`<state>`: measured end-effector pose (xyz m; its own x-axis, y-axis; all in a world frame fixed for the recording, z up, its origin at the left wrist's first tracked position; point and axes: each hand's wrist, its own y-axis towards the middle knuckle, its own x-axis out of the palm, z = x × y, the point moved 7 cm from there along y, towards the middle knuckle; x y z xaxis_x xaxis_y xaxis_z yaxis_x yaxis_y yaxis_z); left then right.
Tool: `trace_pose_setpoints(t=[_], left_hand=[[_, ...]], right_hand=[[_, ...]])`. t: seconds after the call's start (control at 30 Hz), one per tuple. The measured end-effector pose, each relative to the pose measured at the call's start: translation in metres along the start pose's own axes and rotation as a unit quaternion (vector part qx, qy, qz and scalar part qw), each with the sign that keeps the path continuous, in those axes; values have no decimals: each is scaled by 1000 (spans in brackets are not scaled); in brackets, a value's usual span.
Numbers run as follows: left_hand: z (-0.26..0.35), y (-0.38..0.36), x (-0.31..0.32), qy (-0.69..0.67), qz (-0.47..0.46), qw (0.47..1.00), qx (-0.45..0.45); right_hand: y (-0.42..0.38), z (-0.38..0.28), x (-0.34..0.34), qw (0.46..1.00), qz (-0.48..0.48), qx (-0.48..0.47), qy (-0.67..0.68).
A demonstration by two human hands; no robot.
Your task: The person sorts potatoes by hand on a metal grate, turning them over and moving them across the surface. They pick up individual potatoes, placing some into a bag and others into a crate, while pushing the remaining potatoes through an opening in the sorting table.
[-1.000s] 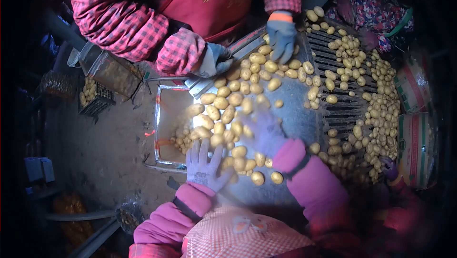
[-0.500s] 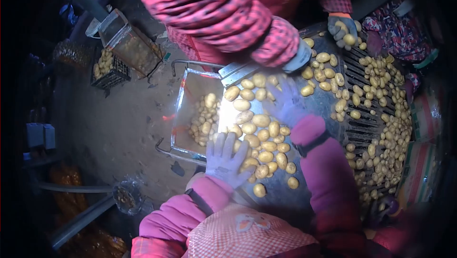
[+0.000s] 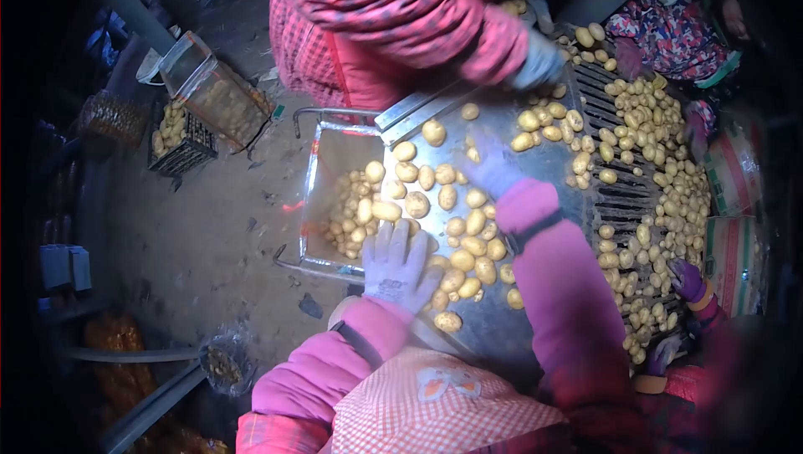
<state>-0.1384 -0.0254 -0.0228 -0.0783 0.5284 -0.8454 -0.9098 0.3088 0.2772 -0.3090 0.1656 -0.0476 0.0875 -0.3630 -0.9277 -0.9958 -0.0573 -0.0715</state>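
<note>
My left hand (image 3: pixel 391 271), in a pale purple glove, lies with its fingers spread at the lip of the sorting table (image 3: pixel 548 182), against several potatoes (image 3: pixel 460 260). Beyond its fingertips is a metal-framed bin (image 3: pixel 311 182), partly filled with potatoes (image 3: pixel 358 211). Over the middle of the table, my right hand (image 3: pixel 493 168) is gloved too and slightly blurred, fingers stretched out. A potato (image 3: pixel 473 154) shows by its fingertips, and more potatoes (image 3: pixel 447 196) lie loose between my two hands.
Across the table a person in a checked sleeve (image 3: pixel 468 27) reaches over with a gloved hand (image 3: pixel 539 61). Another worker's purple-gloved hand (image 3: pixel 687 280) is at the slatted grate (image 3: pixel 619 194), which bears many potatoes. A black crate (image 3: pixel 180 153) of potatoes stands on the floor.
Potatoes by the bin have shifted, and some now lie at its edge. My right hand has moved slightly left and down. The person opposite has drawn their hand toward the far side.
</note>
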Motion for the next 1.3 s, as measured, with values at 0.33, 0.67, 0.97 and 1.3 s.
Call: trace_pose_setpoints(t=[0.33,0.67,0.97,1.3], left_hand=[[0,3,-7,-33,-9,999,-13],[4,-3,10,49,-47,998,-3],[0,-9,10,53,-36,998,6],[4,-8,5,49,-31,998,7]], right_hand=[[-30,-84,4,939,-194,-128,253],[-89,39,6,977,-134,132,102],[-167,62,-72,944,45,208,250],[-203,-7,-7,839,-79,228,488]])
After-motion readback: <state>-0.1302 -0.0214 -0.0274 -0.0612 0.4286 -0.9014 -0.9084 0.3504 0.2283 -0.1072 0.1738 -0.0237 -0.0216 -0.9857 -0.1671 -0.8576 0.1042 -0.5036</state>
